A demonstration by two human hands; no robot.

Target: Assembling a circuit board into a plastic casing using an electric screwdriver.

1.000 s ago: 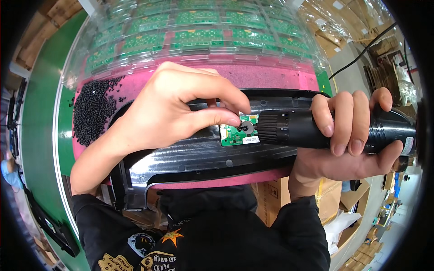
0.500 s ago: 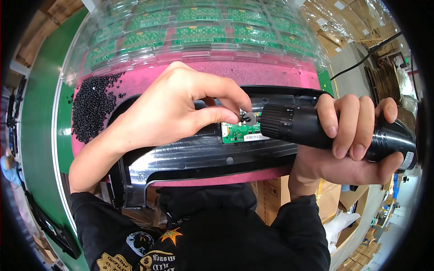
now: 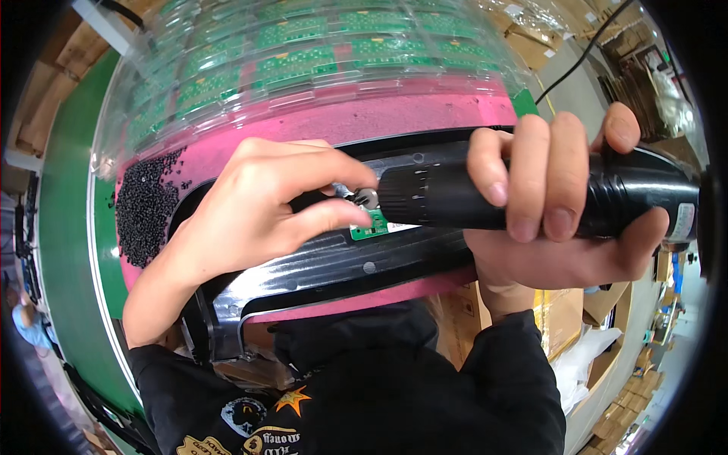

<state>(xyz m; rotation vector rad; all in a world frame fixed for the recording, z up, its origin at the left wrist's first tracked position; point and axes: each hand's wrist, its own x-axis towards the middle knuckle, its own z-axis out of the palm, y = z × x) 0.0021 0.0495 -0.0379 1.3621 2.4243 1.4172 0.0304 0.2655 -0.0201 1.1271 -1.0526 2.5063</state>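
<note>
Over the pink surface [image 3: 425, 108], the green board [image 3: 368, 232] lies at six o'clock from the nose of the black screwdriver [image 3: 447, 196], clasped in your right hand [image 3: 557, 182], long axis toward nine o'clock, where your nearer left hand [image 3: 265, 197] curls, its grip unclear.

Illum. bright, approx. even, appar. from overhead. Strong white glare on L part of blk housing [image 3: 326, 264]; washed-out reflections on clear trays [image 3: 318, 85] beyond housing. Collar marks on driver [image 3: 451, 196], over housing's R end, sl. smeared. Cartons [image 3: 641, 379] far R of housing soft. Fisheye: edges bowed, dark vignette all round.
</note>
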